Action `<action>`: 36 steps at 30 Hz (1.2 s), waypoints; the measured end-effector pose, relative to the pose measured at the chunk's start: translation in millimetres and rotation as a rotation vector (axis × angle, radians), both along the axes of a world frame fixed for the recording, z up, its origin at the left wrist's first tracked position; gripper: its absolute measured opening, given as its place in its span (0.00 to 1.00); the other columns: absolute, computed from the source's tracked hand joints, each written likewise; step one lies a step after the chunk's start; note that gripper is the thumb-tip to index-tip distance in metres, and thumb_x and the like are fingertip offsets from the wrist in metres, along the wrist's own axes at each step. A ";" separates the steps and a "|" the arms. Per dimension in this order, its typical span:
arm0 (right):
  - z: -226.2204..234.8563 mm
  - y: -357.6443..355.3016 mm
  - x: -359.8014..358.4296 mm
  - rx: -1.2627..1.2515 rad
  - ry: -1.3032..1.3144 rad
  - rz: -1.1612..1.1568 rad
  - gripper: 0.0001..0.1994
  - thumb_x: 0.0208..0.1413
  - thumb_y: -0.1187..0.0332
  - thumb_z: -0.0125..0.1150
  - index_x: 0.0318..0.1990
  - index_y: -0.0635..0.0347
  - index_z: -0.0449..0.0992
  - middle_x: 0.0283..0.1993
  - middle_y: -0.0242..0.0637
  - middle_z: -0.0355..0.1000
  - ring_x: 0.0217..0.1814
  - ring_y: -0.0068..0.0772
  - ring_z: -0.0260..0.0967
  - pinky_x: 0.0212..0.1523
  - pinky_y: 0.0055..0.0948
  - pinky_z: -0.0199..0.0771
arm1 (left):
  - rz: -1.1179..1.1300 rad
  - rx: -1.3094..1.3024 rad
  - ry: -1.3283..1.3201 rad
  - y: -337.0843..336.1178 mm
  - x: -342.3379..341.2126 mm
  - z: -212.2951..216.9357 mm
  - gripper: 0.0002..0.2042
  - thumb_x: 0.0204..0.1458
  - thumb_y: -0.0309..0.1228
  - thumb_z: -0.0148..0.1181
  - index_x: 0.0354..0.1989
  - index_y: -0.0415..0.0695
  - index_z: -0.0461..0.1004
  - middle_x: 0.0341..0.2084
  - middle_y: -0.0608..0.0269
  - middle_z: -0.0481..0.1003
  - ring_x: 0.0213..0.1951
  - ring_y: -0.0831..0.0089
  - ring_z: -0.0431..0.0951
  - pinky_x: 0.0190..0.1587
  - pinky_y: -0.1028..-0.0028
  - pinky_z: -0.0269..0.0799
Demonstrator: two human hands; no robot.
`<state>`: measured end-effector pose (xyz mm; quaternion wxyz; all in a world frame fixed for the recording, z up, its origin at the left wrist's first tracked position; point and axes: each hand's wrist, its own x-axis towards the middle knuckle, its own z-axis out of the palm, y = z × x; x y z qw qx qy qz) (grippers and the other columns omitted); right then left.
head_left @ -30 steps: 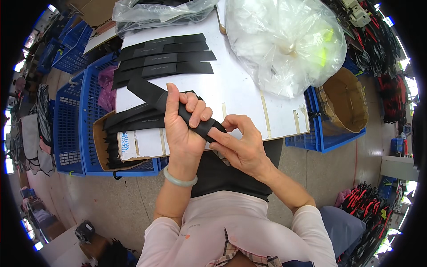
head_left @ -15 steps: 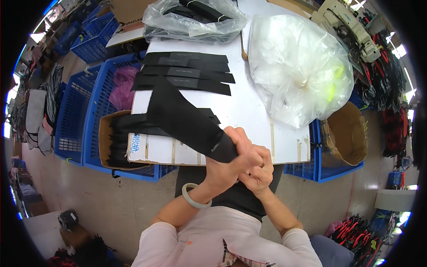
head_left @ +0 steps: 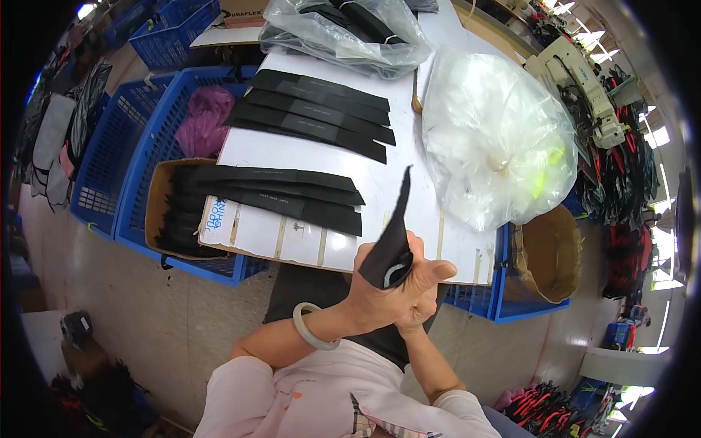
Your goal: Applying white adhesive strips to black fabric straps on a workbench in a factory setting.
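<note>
Likely light, soft, bendy: black strip (head_left: 387,252) rose curled from left hand (head_left: 359,303), closed round its low end near table (head_left: 292,155). Right hand (head_left: 418,312) bunched against left, hold hidden, couldn't tell. Probably best pinched flat, mid-length.

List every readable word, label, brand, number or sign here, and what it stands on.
I'll place the lettering without copying it.
Black strips: small pale lines of print.
White table: blue lettering at its near left corner.
Cardboard box: dark lettering.
Sewing machine: blue lettering, too small to read.
Shirt: faint print, too small to read.
</note>
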<state>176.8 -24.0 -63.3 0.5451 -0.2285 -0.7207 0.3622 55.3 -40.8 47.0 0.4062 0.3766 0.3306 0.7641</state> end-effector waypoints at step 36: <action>-1.6 59.0 92.0 0.534 -0.732 -0.213 0.13 0.42 0.71 0.67 0.39 0.56 0.79 0.43 0.33 0.74 0.41 0.33 0.71 0.43 0.34 0.68 | -0.166 -0.013 1.450 -24.3 8.3 -70.8 0.36 0.40 0.31 0.70 0.61 0.38 0.64 0.63 0.47 0.59 0.67 0.46 0.54 0.66 0.52 0.53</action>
